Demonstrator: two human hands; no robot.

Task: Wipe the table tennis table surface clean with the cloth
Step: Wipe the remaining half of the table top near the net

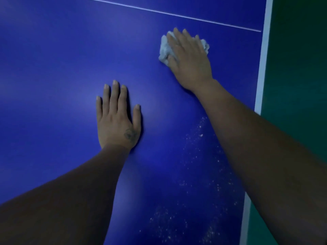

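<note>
Head view: one white cloth (165,48), crumpled, lies on the blue worktop (53,50) near its right edge. One right hand (190,61) presses flat on top of it, fingers straight and slightly spread; cloth shows past the fingertips and on both sides of the hand. One left hand (117,119) rests palm-down on bare surface, fingers straight and close together, well apart from the cloth, nearer the person. One thin white line (159,12) crosses beyond the cloth; one white border stripe (263,55) marks the right edge, green floor (297,85) beside it. Pale specks (194,167) scatter between the forearms. Open blue surface extends left.
</note>
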